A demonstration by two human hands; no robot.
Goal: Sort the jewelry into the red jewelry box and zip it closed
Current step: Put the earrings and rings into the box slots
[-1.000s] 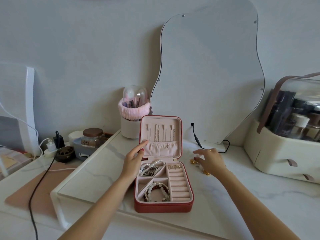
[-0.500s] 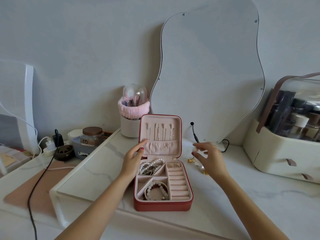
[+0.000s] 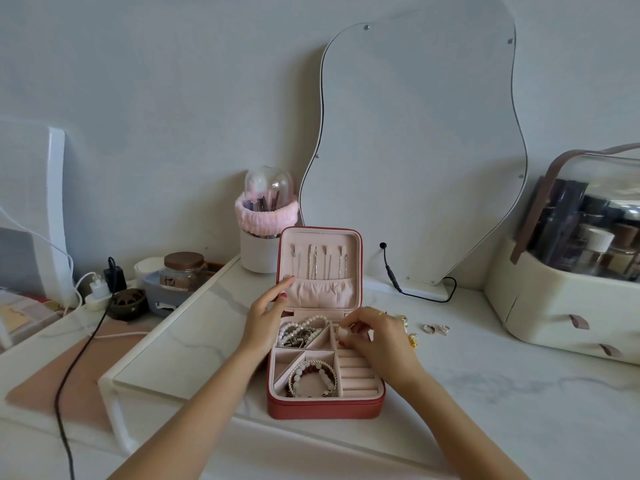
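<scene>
Her right hand [image 3: 377, 341] pinches a tiny, slippery pearl earring [image 3: 343, 331] above the red jewelry box [image 3: 325, 407], while her left hand [image 3: 268, 313] rests relaxed fingers on the lid [image 3: 320, 244].

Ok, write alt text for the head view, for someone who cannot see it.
A person's right hand pinches a small pale earring over the ring rolls of an open red jewelry box on a white marble table, while the left hand touches the upright lid. Pearl and bead bracelets fill its compartments; two rings lie outside.
</scene>
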